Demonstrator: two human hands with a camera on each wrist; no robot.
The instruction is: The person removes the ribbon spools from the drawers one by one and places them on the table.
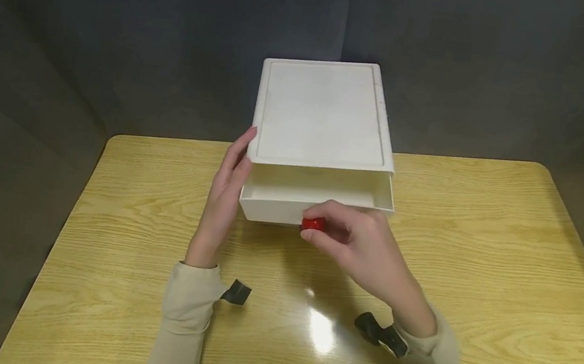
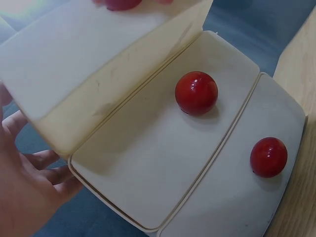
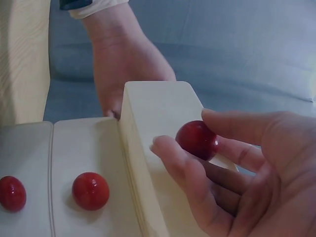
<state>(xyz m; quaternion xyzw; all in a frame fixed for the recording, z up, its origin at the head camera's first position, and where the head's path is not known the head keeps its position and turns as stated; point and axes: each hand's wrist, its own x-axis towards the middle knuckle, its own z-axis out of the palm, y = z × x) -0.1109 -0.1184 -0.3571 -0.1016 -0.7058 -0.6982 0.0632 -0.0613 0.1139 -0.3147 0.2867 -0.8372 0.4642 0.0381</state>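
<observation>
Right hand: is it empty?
No, in the right wrist view the right hand pinches a red knob on the drawer front.

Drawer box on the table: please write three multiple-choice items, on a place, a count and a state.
1. Where is the left hand? A. against the drawer box's side B. in the drawer C. on the table
2. How many red knobs show in the right wrist view? A. one B. two C. three
3. The top drawer is A. shut B. partly pulled out C. removed
1 A: fingers lie along that side. 2 C: the right hand pinches one, two sit on lower fronts. 3 B: its inside shows.
</observation>
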